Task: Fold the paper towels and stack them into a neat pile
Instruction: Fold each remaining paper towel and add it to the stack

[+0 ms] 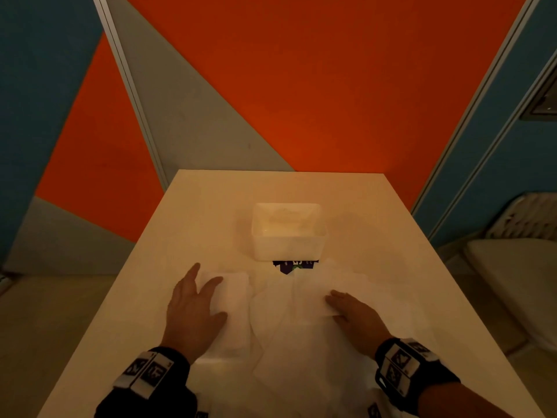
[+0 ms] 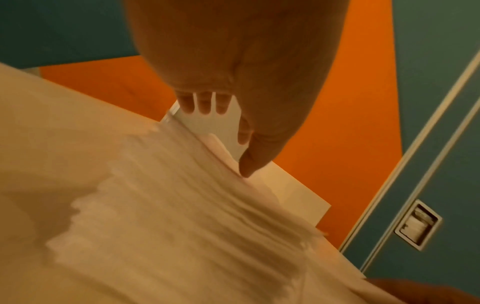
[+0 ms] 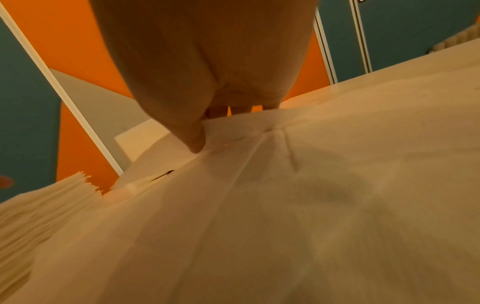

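Observation:
My left hand (image 1: 208,297) lies flat with its fingers spread on a pile of folded white paper towels (image 1: 233,306) at the left of the table. In the left wrist view the left hand's thumb tip (image 2: 245,172) touches the pile's layered edges (image 2: 182,205). A loose paper towel (image 1: 283,324) is spread out in the middle. My right hand (image 1: 334,306) pinches its right edge, thumb (image 3: 194,142) on top. The raised towel edge (image 3: 246,118) hides the other fingertips.
A white plastic tub (image 1: 287,233) stands behind the towels at mid-table, with a dark purple printed item (image 1: 294,266) poking out beneath its near side. The white table (image 1: 211,206) is bare beyond it. A chair (image 1: 512,267) is at the right.

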The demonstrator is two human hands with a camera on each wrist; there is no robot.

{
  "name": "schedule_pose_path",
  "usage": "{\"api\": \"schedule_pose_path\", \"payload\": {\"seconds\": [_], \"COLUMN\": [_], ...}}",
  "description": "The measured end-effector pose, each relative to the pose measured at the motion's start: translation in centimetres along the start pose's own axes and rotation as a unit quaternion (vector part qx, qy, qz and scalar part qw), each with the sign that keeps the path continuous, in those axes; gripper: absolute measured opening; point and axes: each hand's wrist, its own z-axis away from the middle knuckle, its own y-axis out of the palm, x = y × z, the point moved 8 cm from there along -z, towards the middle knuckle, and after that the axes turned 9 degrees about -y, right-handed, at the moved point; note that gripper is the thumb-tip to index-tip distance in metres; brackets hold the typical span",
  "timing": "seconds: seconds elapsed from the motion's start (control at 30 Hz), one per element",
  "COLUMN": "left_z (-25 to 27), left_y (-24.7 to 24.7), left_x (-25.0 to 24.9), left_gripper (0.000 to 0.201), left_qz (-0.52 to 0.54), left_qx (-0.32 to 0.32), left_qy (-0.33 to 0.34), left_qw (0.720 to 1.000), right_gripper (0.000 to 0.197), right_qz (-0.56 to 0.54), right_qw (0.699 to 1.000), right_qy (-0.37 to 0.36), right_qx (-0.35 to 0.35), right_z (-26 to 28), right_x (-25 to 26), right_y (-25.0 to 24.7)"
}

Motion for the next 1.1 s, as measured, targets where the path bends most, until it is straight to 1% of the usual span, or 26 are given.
{"api": "schedule_pose_path", "payload": {"seconds": [0.03,0.07,0.17,0.23,0.27,0.3,0.33,0.4,0.47,0.53,0.57,0.6,0.67,0.7,0.77,0.8,0.83,0.9,1.0,1.1], "left_z": [0.1,0.1,0.6,1.0,1.1,1.2,1.1,0.9,0.4,0.2,0.2,0.3,0.6,0.8,1.3,1.5,1.8,2.2,2.2,2.6], "left_y": [-0.2,0.1,2.3,3.8,4.3,4.3,4.3,3.4,2.2,1.0,0.1,-0.8,-1.9,-2.1,-2.1,-2.2,-2.3,-3.2,-4.8,-6.6], "left_x": [-0.5,-1.0,-1.8,-1.5,-1.2,-1.1,-0.9,-1.0,-1.3,-2.1,-2.9,-3.7,-5.8,-6.9,-9.2,-10.2,-11.1,-12.6,-13.5,-13.6], "left_gripper": [0.071,0.079,0.1,0.122,0.128,0.128,0.124,0.104,0.091,0.08,0.076,0.067,0.039,0.036,0.047,0.053,0.054,0.046,0.032,0.018], "left_qz": [-0.021,-0.041,-0.111,-0.135,-0.134,-0.124,-0.113,-0.089,-0.059,-0.007,0.049,0.114,0.215,0.254,0.303,0.323,0.348,0.401,0.485,0.541], "left_qx": [-0.004,0.009,0.101,0.167,0.186,0.196,0.2,0.186,0.168,0.158,0.153,0.154,0.177,0.204,0.26,0.279,0.289,0.281,0.225,0.169], "left_qy": [0.019,0.039,0.081,0.087,0.083,0.078,0.071,0.06,0.05,0.056,0.062,0.066,0.06,0.051,0.046,0.045,0.041,0.039,0.032,0.034], "left_qw": [1.0,0.998,0.985,0.973,0.97,0.97,0.971,0.977,0.983,0.986,0.985,0.979,0.959,0.944,0.916,0.903,0.891,0.871,0.844,0.823], "right_gripper": [0.048,0.048,0.047,0.041,0.038,0.036,0.035,0.035,0.032,0.034,0.036,0.036,0.031,0.029,0.025,0.023,0.022,0.023,0.024,0.024], "right_qz": [0.003,0.007,0.014,-0.003,-0.02,-0.034,-0.039,-0.037,-0.072,-0.151,-0.214,-0.292,-0.435,-0.488,-0.561,-0.584,-0.6,-0.622,-0.642,-0.649], "right_qw": [1.0,1.0,1.0,1.0,0.999,0.999,0.998,0.996,0.99,0.978,0.963,0.94,0.881,0.852,0.808,0.793,0.782,0.767,0.752,0.746], "right_qy": [0.001,0.001,-0.002,0.002,0.007,0.012,0.016,0.01,-0.003,-0.007,0.0,0.007,0.018,0.019,0.016,0.01,0.003,-0.004,-0.013,-0.022], "right_qx": [-0.006,-0.008,0.001,-0.012,-0.025,-0.038,-0.051,-0.081,-0.119,-0.147,-0.161,-0.175,-0.185,-0.185,-0.181,-0.175,-0.167,-0.157,-0.151,-0.146], "right_z": [-0.1,-0.2,-0.3,-0.3,-0.2,-0.1,0.0,0.3,0.6,1.2,1.6,2.1,3.0,3.3,3.7,3.8,4.0,4.4,5.2,5.7], "right_x": [-0.1,-0.1,0.1,0.4,0.5,0.8,1.1,2.1,3.4,4.2,4.6,5.0,6.0,6.4,7.1,7.5,7.7,8.0,8.5,8.9], "right_y": [-0.2,-0.3,-0.4,-0.8,-1.3,-1.9,-2.6,-4.6,-6.6,-8.4,-9.2,-10.0,-11.3,-11.8,-12.9,-13.3,-13.8,-14.6,-15.5,-16.0]}}
